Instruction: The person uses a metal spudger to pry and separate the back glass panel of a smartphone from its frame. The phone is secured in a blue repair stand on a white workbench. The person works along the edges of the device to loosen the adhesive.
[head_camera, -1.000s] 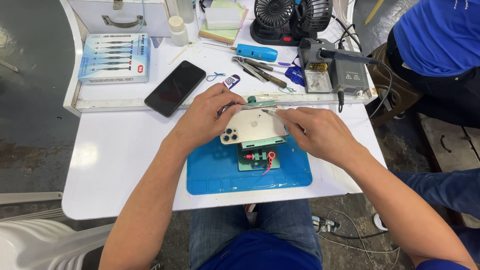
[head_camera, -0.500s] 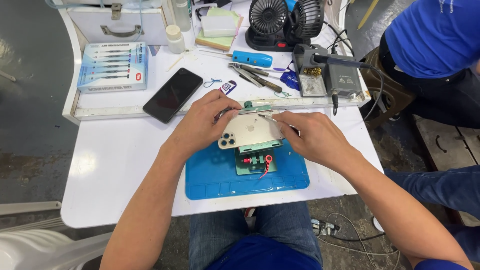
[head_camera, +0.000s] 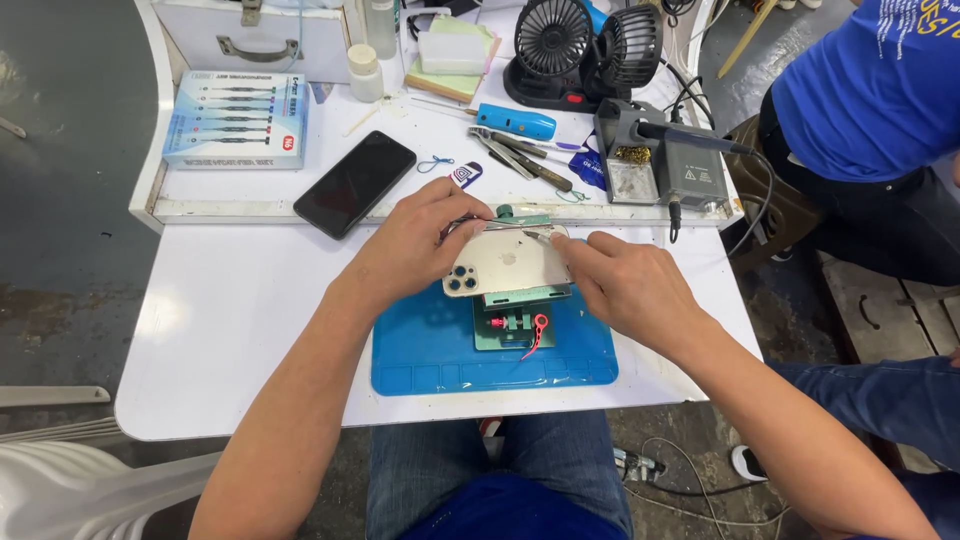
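Hands are meeting over a white smartphone (head_camera: 508, 262) that is lying back-up, camera cluster toward the person's left, on a green clamping fixture (head_camera: 515, 322) with a red lever; the fixture is sitting on a blue work mat (head_camera: 430, 350) at the near edge of the white table (head_camera: 230, 320). The left hand (head_camera: 415, 245) is resting over the phone's left end, fingers curled down onto its far edge and gripping it there, the thumb tucked underneath out of sight. The right hand (head_camera: 625, 285) is lying just beside the phone's right end, its index finger and thumb pinched shut on a thin metal tool (head_camera: 495, 227) that is running along the phone's far edge toward the left fingertips; the remaining fingers are folded loosely into the palm. The phone is thus lying between the two hands, touched by both at its far edge, with most of its back uncovered. Beyond it, on the raised shelf, a dark phone (head_camera: 355, 183) is lying face-up at an angle, well apart from the hands. A boxed screwdriver set (head_camera: 236, 118) is lying at the far left, a blue-handled tool (head_camera: 515, 121) and tweezers (head_camera: 520, 160) are lying behind the hands, and a soldering station (head_camera: 665, 165) is standing to the right beside two small black fans (head_camera: 585, 45). Another person in a blue shirt (head_camera: 880, 90) is sitting at the far right.
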